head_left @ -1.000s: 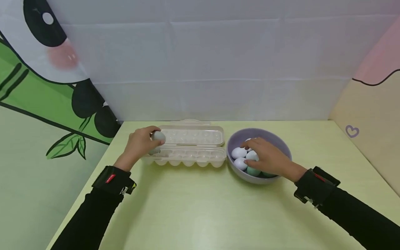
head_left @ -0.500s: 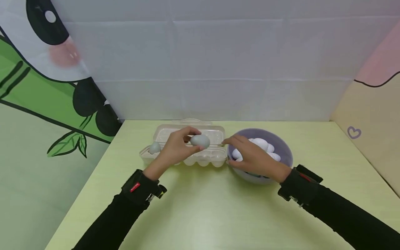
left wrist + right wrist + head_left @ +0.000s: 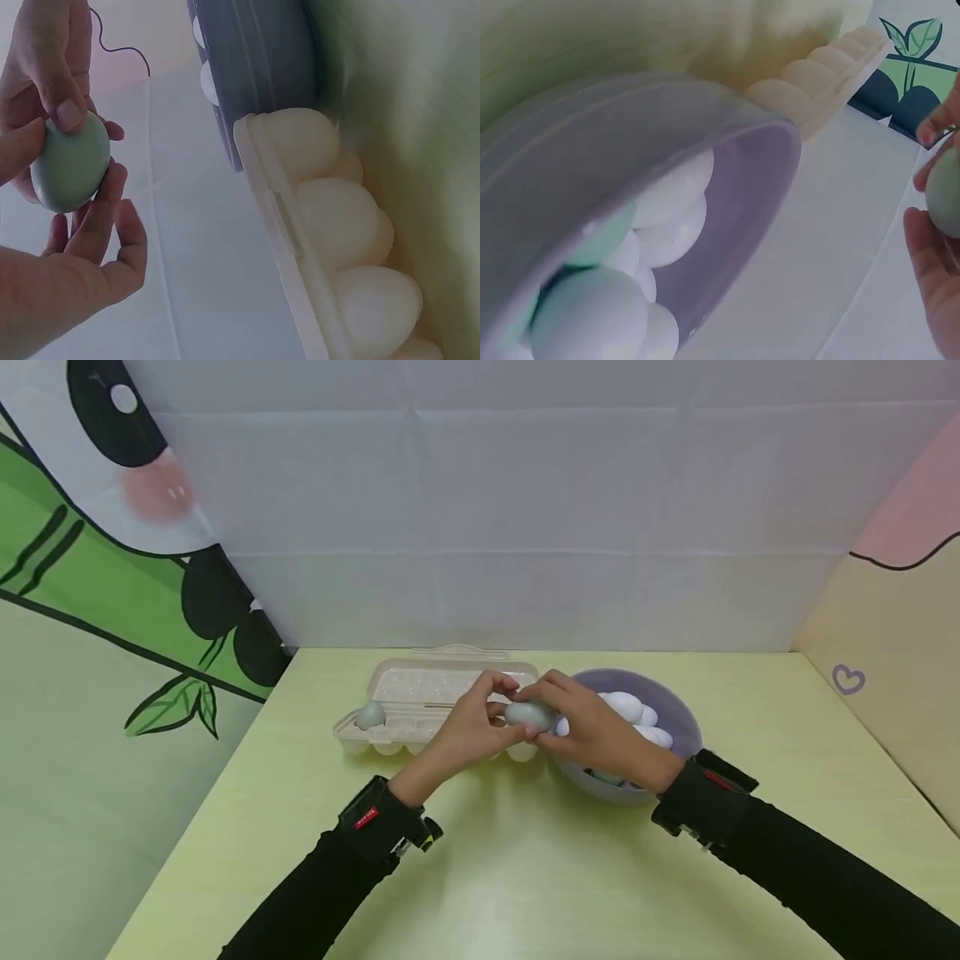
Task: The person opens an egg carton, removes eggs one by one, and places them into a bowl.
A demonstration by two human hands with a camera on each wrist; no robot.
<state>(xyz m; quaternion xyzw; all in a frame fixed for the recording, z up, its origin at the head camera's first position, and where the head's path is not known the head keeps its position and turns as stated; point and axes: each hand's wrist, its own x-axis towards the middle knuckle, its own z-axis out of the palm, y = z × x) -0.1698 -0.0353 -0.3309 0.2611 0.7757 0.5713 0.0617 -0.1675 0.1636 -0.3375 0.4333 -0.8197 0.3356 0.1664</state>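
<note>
A pale green egg [image 3: 529,715] is held between both hands, above the right end of the clear egg carton [image 3: 405,678]. My left hand [image 3: 474,727] pinches it from the left with thumb and fingers. From the right, my right hand [image 3: 603,731] grips the other end, its thumb pressed on the shell in the left wrist view. The carton lies with its lid folded back, and another pale green egg [image 3: 371,715] sits in its left end. Just behind and below the right hand is the purple bowl [image 3: 600,790] of white and green eggs.
White eggs [image 3: 624,703] fill part of the bowl, which stands close against the carton's right end. A grey-white cloth [image 3: 480,527] hangs behind the pale yellow table [image 3: 480,877]. Printed cloth [image 3: 885,693] borders the right side.
The left hand carried the egg rightward from the carton's left end. My right hand came out of the bowl, moved left and took hold of the same egg.
</note>
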